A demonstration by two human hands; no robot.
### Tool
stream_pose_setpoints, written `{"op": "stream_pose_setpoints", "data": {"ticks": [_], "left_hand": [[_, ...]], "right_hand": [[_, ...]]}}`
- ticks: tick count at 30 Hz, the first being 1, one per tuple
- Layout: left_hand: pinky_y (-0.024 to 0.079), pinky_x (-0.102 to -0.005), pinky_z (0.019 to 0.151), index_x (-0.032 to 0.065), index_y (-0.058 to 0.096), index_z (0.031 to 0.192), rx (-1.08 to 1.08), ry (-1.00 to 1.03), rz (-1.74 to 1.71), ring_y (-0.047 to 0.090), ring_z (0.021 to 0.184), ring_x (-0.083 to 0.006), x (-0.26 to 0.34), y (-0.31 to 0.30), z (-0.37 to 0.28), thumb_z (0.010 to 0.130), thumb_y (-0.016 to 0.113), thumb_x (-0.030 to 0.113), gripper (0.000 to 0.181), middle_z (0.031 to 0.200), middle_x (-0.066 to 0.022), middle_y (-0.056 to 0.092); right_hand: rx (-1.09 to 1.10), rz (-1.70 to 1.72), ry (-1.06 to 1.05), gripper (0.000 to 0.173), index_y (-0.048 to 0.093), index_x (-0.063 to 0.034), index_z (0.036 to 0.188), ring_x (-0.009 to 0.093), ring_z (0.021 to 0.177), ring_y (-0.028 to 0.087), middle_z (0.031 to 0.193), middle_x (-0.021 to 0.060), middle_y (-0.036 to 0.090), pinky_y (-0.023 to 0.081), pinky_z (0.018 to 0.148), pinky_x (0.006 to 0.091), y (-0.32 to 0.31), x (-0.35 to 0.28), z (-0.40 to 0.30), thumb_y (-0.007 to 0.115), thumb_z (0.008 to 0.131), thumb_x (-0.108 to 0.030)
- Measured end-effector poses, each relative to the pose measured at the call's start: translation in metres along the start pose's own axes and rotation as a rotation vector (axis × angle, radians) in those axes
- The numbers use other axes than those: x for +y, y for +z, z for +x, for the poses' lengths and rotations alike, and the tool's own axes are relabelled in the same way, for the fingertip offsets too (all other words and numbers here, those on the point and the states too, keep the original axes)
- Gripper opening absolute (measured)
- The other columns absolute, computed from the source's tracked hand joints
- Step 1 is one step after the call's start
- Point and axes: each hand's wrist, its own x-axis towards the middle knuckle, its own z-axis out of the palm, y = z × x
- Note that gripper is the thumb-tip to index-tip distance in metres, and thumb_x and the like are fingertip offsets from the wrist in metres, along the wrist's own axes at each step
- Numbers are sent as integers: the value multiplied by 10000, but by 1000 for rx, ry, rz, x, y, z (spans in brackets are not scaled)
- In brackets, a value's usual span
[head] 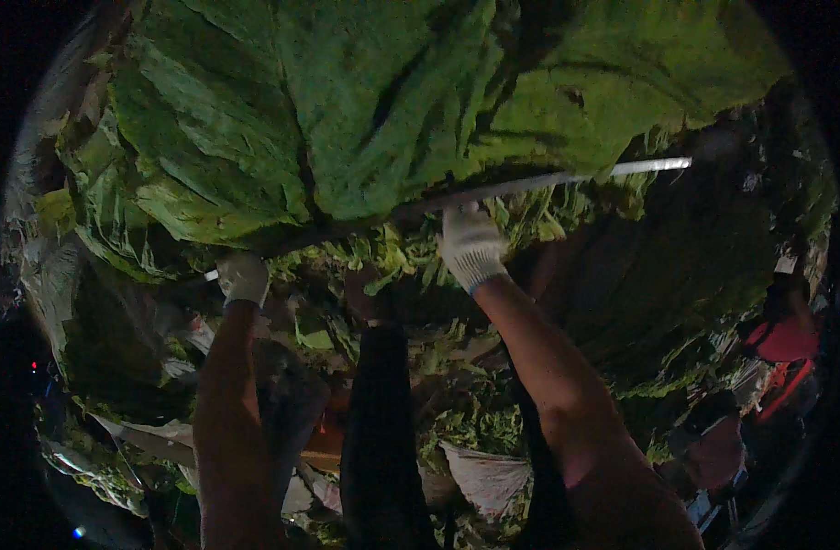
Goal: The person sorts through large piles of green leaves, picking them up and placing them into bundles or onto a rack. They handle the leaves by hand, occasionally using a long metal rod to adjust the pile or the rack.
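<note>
A long thin pole [650,166] lies slantwise across the view, with large green leaves [385,110] hanging over or piled on its far side. My left hand [244,276], in a knitted work glove, is at the pole near its left end, fingers seemingly curled round it. Further right, my right hand [471,237], in a similar glove with ribbed cuff, grips the pole from below near its middle. Cut leaf stems [392,258] stick out beneath the pole between the two hands. The fingertips of both hands are mostly hidden.
Dark leafy heaps stand at the right [667,275] and left [110,330]. Leaf scraps [475,419] and a pale cloth or sack [492,474] lie below, near my legs. Red items [781,340] are at the far right. The scene is dim.
</note>
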Motion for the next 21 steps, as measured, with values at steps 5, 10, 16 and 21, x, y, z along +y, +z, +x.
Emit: {"op": "stream_pose_setpoints", "data": {"ticks": [5,10,16,21], "left_hand": [[378,-630,894,-30,566,1157,258,-93,-346,481,1133,-402,24,67,12,856,494,242,413,1201,-259,519],[404,-547,912,-9,577,1158,113,81,-106,489,1130,-383,32,60,17,881,494,268,400,1205,-223,534],[456,-517,813,28,574,1174,8,-40,-379,549,1031,-336,30,30,-1,869,527,233,370,1143,-206,574],[497,-501,722,60,572,1185,67,-101,-518,599,942,-297,21,9,5,857,554,202,357,1087,-200,606]], "right_hand": [[630,207,-55,306,591,-24,663,238,413,508,491,99,481,404,329,418,52,-20,-4,521,869,-240],[-19,317,-34,405,568,-47,633,221,408,464,459,73,446,394,371,405,68,-25,-39,498,889,-354],[-329,637,-35,317,536,-63,923,256,620,542,712,124,535,452,531,424,101,-36,-130,535,860,-374],[-717,257,-206,466,486,-77,1204,299,833,618,978,178,628,499,667,452,101,-33,-224,577,824,-331]]}}
